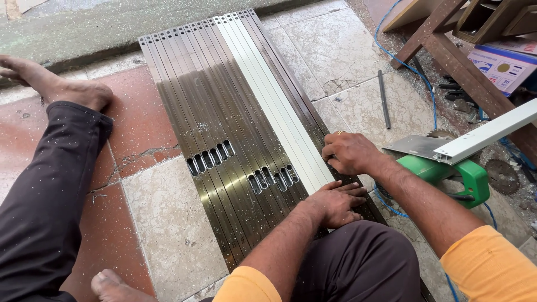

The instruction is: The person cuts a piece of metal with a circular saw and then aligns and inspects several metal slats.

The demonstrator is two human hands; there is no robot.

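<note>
Lying at the far right, under the brown wooden frame (447, 50): one cardboard box (502, 67), rectangular, white with a blue edge band. Showing on its top face a round yellowish mark and small red and blue print. Partly being hidden by the same frame at its upper side. No screens or signs showing elsewhere.

Both hands are down close together, left hand (335, 202) flat, right hand (349, 152) curled (ring on one finger).
</note>
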